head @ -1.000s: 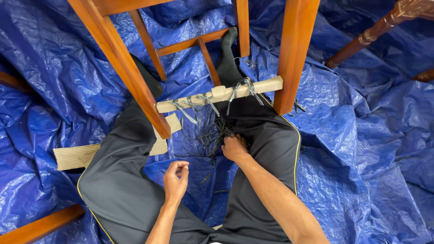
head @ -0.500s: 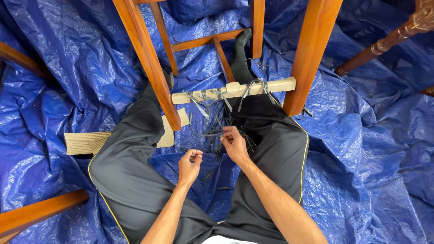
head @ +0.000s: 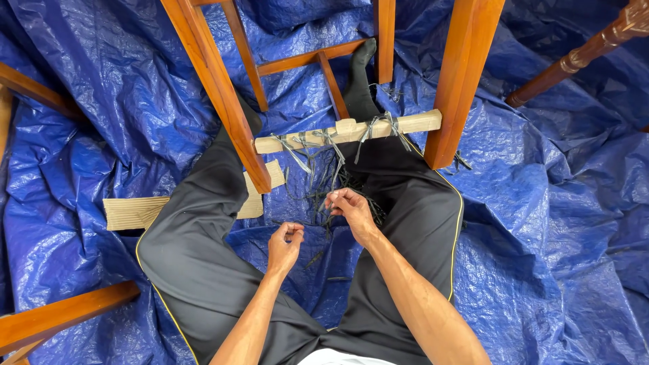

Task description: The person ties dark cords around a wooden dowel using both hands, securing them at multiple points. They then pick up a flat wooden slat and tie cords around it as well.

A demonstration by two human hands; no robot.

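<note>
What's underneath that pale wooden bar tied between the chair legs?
Dark cords hang from the bar toward the right hand; below lie a trouser leg and blue tarp. The floor beneath is covered.

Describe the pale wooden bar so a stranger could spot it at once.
Start at the blue tarp and the orange-brown chair legs above the lap. The bar spans two of them crosswise. Unlike the varnished rungs, it is raw pale wood with dark cords tied around it.

Chair legs [head: 215,94]: tops cut off by upper edge. Dark cords [head: 338,189]: too fine to count. Left hand [head: 284,245]: grip contents indiscernible.
</note>
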